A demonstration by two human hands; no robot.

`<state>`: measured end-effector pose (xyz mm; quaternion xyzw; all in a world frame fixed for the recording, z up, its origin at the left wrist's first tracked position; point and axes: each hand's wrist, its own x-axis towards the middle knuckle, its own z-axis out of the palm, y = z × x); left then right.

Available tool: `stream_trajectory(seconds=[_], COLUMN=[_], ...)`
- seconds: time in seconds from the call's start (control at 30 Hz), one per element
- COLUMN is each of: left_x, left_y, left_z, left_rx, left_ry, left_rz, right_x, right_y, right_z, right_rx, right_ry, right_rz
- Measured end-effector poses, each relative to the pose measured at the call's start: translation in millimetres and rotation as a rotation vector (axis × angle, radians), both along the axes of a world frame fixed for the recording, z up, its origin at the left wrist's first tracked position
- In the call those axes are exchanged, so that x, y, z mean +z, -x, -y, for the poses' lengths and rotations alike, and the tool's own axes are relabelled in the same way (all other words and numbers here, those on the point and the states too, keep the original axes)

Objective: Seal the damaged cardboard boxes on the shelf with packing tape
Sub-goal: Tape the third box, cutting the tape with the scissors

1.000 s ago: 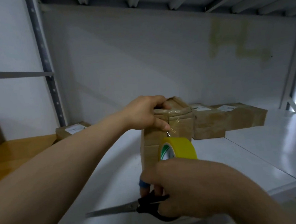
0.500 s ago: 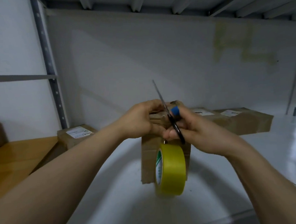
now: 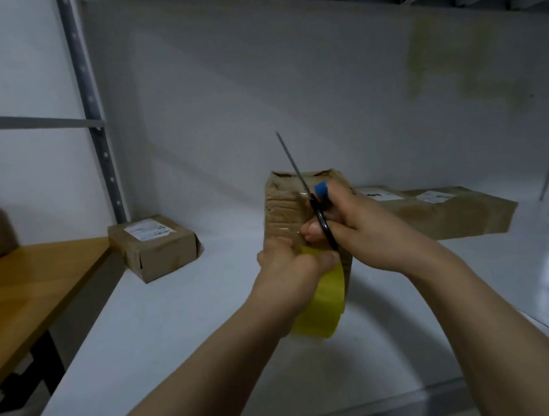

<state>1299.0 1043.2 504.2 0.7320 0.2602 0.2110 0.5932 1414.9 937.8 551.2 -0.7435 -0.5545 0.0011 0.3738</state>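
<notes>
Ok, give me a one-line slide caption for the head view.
Left hand grips the tape roll in front of the upright box; right hand holds scissors, tip pointing up.

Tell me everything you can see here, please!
shelf: one, white, under everything
upright box: one, brown, middle of the shelf
labelled box: one, brown, at the shelf's left
long boxes: probably two, brown with white labels, at the shelf's right
tape roll: one, yellow, in front of the upright box
scissors: one pair, black handles, blades pointing up
wooden top: one, orange-brown, far left
finger cover: one, blue, beside the scissors
left hand: grips the tape roll
right hand: holds the scissors
</notes>
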Motion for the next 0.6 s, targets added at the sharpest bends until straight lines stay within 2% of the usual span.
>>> stream_trajectory(seconds=[0.07,0.2,0.27,0.33,0.4,0.6], left_x=[-4,-3,-3,-4,-5,-7], left_y=[1,9,7,3,-1,0], left_z=[-6,-12,-10,-6,-5,-4], left_rx=[-0.072,-0.148,-0.14,-0.15,-0.154,-0.106], left_ry=[0.018,0.327,0.387,0.381,0.358,0.306], left_rz=[-0.066,-0.164,-0.149,-0.132,-0.115,-0.046], right_x=[3,5,6,6,7,-6], right_y=[1,3,3,-1,-8,-38], right_z=[0,-2,2,15,35,88], right_rx=[-0.007,0.005,0.018,0.035,0.053,0.096], right_ry=[0.007,0.047,-0.006,-0.115,-0.121,0.2], right_rz=[-0.046,-0.036,-0.102,-0.235,-0.309,-0.411])
